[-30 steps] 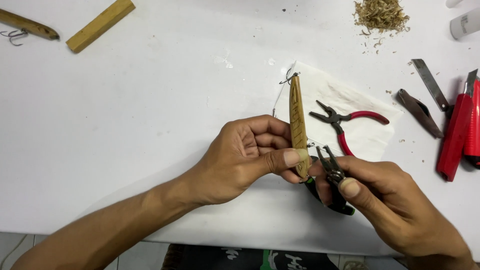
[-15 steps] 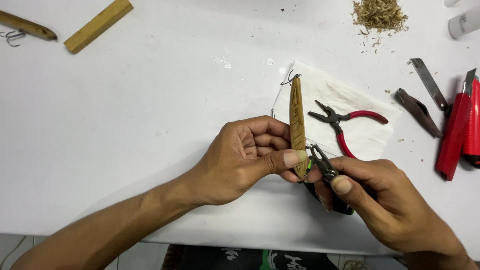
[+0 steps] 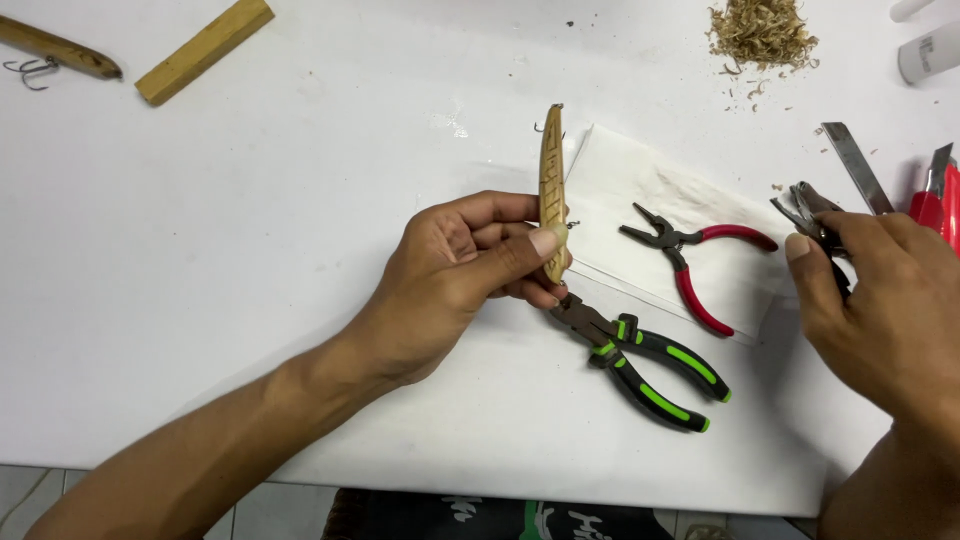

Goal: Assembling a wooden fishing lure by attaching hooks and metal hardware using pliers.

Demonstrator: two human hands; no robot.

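Observation:
My left hand grips a slim carved wooden lure body with small wire eyes, held upright above the white table. Just below it, green-and-black pliers lie on the table with nobody holding them. Far to the right, my right hand closes on a small dark metal pliers-like tool near the table's right side. Red-handled pliers rest on a white paper sheet between the two hands.
A wooden block and another wooden lure with a treble hook lie at the far left. Wood shavings sit at the top right. A metal blade and red-handled cutters lie by the right edge.
My right hand has let go of the green-and-black pliers, which now lie on the table, and moved right to take the small dark tool. My left hand still holds the lure.

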